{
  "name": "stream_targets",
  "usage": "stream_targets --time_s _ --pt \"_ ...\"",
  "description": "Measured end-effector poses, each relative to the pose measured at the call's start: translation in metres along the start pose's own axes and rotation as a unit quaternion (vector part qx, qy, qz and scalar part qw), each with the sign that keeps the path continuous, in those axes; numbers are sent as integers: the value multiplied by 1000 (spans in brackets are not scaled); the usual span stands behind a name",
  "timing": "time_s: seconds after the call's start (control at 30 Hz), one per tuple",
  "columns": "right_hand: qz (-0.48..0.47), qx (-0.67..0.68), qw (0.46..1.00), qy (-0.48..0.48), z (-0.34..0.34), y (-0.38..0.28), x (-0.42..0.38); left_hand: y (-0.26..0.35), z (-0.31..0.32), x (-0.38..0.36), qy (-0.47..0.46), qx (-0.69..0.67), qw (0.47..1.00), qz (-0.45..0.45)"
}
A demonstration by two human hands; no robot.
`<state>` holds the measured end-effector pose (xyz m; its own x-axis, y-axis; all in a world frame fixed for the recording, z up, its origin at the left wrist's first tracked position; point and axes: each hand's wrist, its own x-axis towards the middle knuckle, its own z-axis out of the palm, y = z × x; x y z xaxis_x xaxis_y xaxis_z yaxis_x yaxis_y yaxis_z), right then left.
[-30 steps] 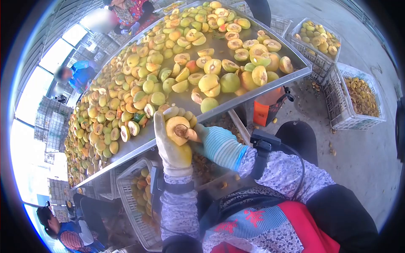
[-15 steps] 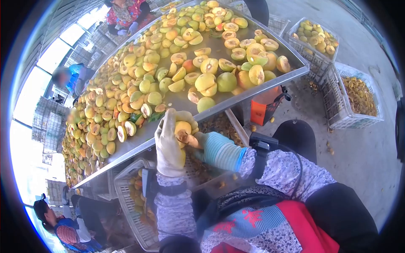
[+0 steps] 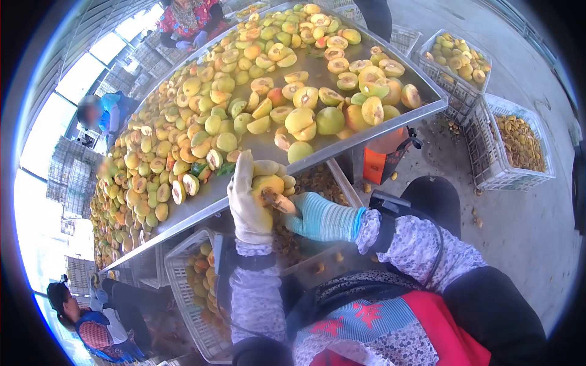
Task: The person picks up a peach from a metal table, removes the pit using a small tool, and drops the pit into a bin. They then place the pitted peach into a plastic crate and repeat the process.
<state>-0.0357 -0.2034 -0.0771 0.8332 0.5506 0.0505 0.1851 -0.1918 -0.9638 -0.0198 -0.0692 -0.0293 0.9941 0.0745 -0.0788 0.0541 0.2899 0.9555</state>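
My left hand [image 3: 250, 204], in a pale glove, holds a yellow peach half [image 3: 267, 185] with its brown hollow facing my right hand. My right hand [image 3: 317, 216], in a striped teal glove, grips a small tool [image 3: 282, 203] with a tan end that touches the fruit's hollow. Whether a blade or pit is there is hidden. Both hands are just in front of the near edge of a metal table [image 3: 360, 141], which is heaped with whole and halved peaches [image 3: 299, 122].
Crates of fruit [image 3: 458, 58] and of brown pits or scraps [image 3: 519, 143] stand at the right, near an orange container [image 3: 378, 161]. A white crate [image 3: 201, 317] with fruit is below left. Co-workers [image 3: 101, 113] sit around the table's far and left sides.
My right hand has drawn slightly down and away from the fruit, showing more of the tan end. My left fingers have spread a little around the peach half. The view has shifted slightly.
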Motion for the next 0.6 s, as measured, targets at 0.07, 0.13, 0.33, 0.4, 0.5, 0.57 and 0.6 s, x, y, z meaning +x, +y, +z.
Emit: stream_targets --time_s 0.07,0.13,0.33,0.4,0.5,0.57,0.6 --pt "-73 10 997 34 13 20 0 -4 9 0 38 8 997 66" --pt "-23 4 1000 12 7 5 -2 -4 9 -1 25 -7 998 63" --pt "-204 -97 974 4 27 56 12 19 10 -11 -57 202 978 -9" --pt "71 198 967 -146 24 47 2 9 -6 -4 -125 123 983 53" --pt "130 315 917 -206 8 10 -14 5 1 -10 -77 -194 977 -34" --pt "-44 118 988 -90 32 58 9 4 -4 -4 -49 -234 971 -23" --pt "-50 -13 995 -83 21 42 7 4 -4 -2 -32 -229 973 -7"
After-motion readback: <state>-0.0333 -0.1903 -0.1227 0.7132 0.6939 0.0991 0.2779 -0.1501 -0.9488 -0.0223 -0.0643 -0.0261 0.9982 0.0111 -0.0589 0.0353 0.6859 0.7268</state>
